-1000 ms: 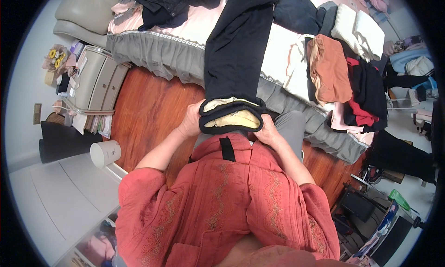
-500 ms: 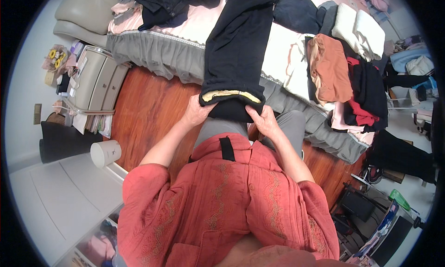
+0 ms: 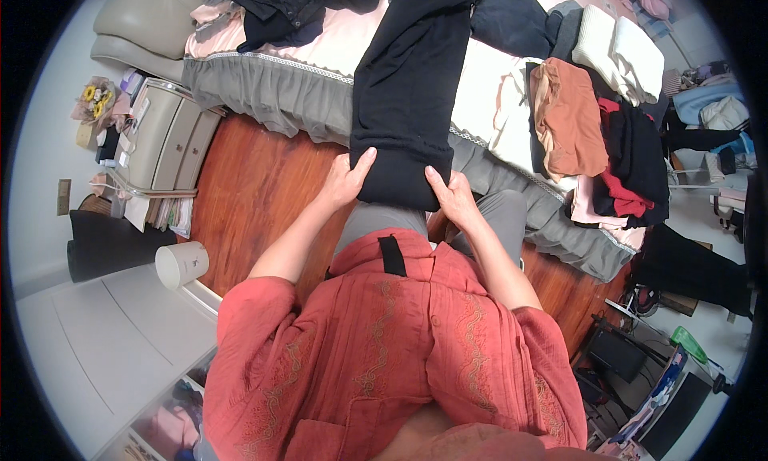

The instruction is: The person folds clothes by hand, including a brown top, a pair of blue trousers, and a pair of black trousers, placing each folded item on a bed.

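Note:
A pair of black trousers [image 3: 412, 93], folded lengthwise, stretches from the bed toward me, and its wide waistband end [image 3: 400, 177] hangs over my lap. My left hand [image 3: 349, 179] grips the left edge of that end, thumb on top and the other fingers underneath. At the opposite edge my right hand [image 3: 453, 197] holds it in the same way, its thumb lying along the cloth. The waistband looks flat, and no lining shows at its opening.
The bed [image 3: 280, 67] has a grey ruffled skirt. Dark clothes [image 3: 288, 13] lie at its far left. Folded garments, among them a rust-brown one [image 3: 568, 117] and white ones [image 3: 620, 53], lie to the right. A white bin [image 3: 182, 265] stands at left.
The waistband opening, which showed a pale yellow lining, is now closed and flat. My left hand has shifted slightly up and right, and its thumb has come on top of the cloth.

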Demonstrator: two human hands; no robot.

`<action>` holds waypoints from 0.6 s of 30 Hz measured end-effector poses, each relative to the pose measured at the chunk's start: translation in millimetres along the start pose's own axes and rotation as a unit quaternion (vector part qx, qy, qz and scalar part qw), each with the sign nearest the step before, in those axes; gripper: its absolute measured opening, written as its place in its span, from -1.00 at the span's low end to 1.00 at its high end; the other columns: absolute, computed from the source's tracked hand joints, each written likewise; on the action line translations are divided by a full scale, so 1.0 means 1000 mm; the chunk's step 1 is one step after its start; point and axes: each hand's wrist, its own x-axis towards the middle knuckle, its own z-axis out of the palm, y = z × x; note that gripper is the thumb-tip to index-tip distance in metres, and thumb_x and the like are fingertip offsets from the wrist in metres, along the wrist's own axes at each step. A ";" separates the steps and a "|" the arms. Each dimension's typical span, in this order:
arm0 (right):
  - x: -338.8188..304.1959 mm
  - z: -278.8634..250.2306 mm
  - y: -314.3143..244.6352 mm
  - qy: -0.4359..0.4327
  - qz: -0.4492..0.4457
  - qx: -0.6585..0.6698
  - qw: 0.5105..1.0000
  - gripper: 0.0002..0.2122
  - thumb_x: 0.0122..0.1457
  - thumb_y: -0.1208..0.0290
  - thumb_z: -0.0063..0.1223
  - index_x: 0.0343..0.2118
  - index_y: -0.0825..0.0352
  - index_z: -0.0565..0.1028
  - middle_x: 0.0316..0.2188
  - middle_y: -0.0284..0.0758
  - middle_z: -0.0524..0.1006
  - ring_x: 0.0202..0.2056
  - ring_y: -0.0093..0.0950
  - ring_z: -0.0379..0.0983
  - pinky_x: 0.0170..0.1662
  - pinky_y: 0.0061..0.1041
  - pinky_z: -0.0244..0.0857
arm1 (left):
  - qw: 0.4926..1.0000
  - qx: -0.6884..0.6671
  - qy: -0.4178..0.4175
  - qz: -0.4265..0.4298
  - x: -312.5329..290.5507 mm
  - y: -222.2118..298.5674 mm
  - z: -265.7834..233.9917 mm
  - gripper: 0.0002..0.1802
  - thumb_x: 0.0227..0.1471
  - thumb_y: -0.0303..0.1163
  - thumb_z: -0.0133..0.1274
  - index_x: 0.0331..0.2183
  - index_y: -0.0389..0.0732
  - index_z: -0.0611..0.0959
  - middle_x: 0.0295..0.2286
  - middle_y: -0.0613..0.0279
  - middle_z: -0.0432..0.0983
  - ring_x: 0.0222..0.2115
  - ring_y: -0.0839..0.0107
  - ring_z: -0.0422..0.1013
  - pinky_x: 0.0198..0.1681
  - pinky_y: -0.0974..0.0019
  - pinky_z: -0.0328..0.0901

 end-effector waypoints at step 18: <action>0.020 0.008 0.067 0.027 0.009 -0.028 0.999 -0.58 0.26 0.07 -0.08 -0.11 0.41 0.47 -0.28 -0.12 0.58 -0.22 -0.34 0.51 -0.12 -0.39 0.32 | 0.991 -0.063 -0.114 -0.028 -0.021 -0.058 0.008 -0.37 -0.05 -0.30 0.24 0.01 -0.35 0.41 -0.16 0.12 0.50 -0.14 0.37 0.42 -0.02 0.29 0.30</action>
